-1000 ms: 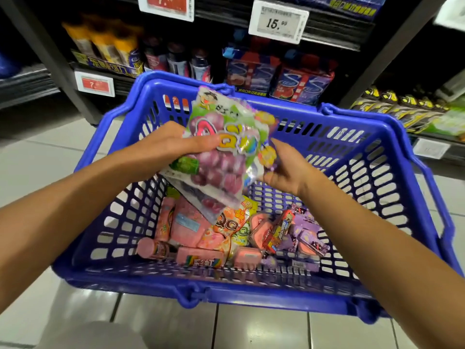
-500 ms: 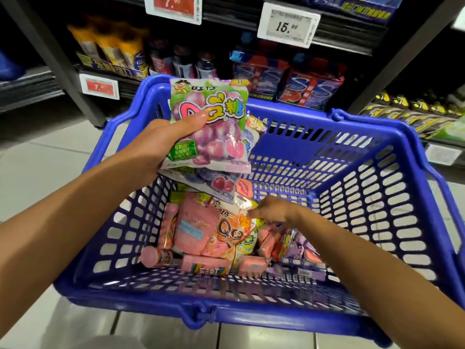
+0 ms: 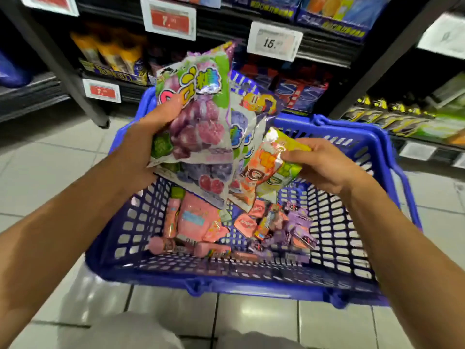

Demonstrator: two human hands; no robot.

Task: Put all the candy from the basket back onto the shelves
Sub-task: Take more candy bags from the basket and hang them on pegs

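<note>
The left hand (image 3: 141,144) grips a fanned stack of gummy bags (image 3: 198,127) above the blue basket (image 3: 352,250), thumb across the front of the grape bag, fingers hidden behind. Just right of that stack, the right hand (image 3: 324,165) pinches an orange and green gummy bag (image 3: 266,172) by its upper edge. Below both sets of fingers, pink and purple candy packs (image 3: 198,220) lie on the basket floor. Beyond the fingers stand the shelves (image 3: 327,51) with price tags (image 3: 274,41).
</note>
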